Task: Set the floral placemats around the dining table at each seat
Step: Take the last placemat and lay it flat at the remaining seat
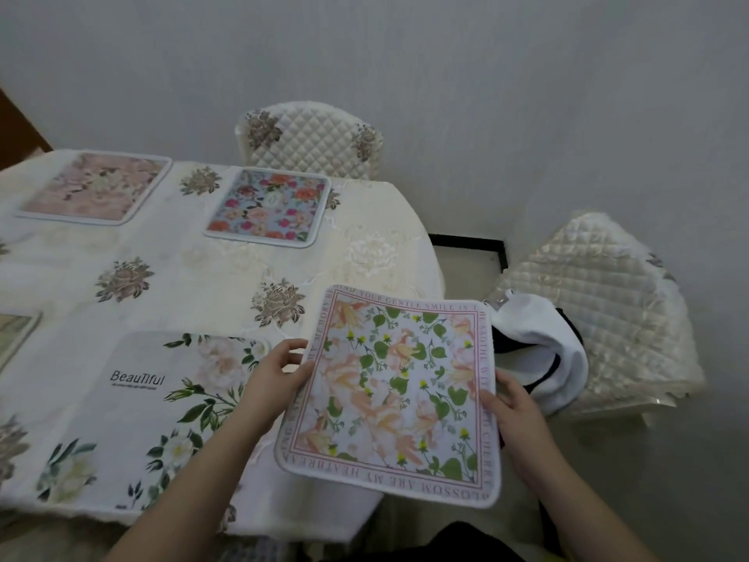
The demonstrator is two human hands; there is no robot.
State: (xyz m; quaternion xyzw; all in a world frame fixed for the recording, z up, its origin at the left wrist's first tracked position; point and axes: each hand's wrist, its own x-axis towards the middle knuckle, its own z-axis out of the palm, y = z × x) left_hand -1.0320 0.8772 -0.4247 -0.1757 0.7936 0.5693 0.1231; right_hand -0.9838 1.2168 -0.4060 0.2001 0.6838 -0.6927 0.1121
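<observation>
Four placemats down on the dining table [202, 273], read from the left. Only a sliver of one mat [16, 334] at the left edge. Beyond it, flat on the far side, a pale pink floral mat [95, 187]. On the near side, a large white mat printed "Beautiful" [154, 415]. Further right on the far side, before a quilted chair [312, 137], a blue mat with red and orange flowers [269, 206].

Then the left hand [275, 373], clamped on the left edge of a fifth placemat [395, 395], thumb on top and fingers apparently beneath. Held face up and slightly tilted, over the table's near right corner, its right part hanging past the cloth. Nearly square, so hardly a long axis to speak of; bordered sides running away from the body and skewed a little clockwise.

Further right, the right hand [512, 415], gripping the opposite edge, off the table and over the gap toward a second quilted chair [600, 314] with a white and black cloth [539, 350] on its seat.

Probably calls for going forward and left: bare tablecloth ahead of the held mat, between the "Beautiful" mat and the table's right end. Left hand nearer that spot, likely to lead; a small counter-twist probably needed to square the mat with the table edge.
</observation>
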